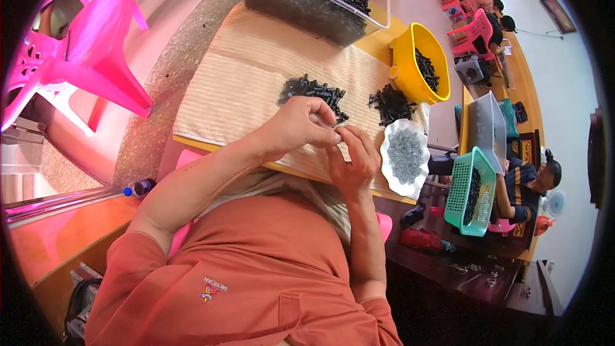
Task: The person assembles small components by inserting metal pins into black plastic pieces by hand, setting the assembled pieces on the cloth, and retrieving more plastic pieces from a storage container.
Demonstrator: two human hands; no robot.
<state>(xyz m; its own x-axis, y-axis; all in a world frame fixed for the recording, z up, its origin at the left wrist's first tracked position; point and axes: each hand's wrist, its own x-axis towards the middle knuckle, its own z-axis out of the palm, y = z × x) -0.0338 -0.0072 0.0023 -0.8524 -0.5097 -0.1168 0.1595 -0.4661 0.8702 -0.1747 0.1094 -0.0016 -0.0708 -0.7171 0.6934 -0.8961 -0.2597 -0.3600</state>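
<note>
Over the near edge of the cloth-covered table [224, 70], my left hand [298, 127] and my right hand [354, 159] meet, fingertips pinched together. Whatever sits between the fingers is too small and too covered to name. Just beyond my left hand lies a loose pile of small black tube-shaped parts [314, 91]. A second black pile [391, 105] is farther right on the cloth. Right of my right hand, a white scalloped dish [414, 187] holds many tiny clear or silvery pieces [405, 156].
A clear plastic bin [307, 9] full of black parts stands at the table's far side. Beside it is a yellow tub [400, 57] with more. Pink chairs [102, 45] stand left. At the right, another person [522, 182] sits by a green basket [455, 195]. More people sit far right.
</note>
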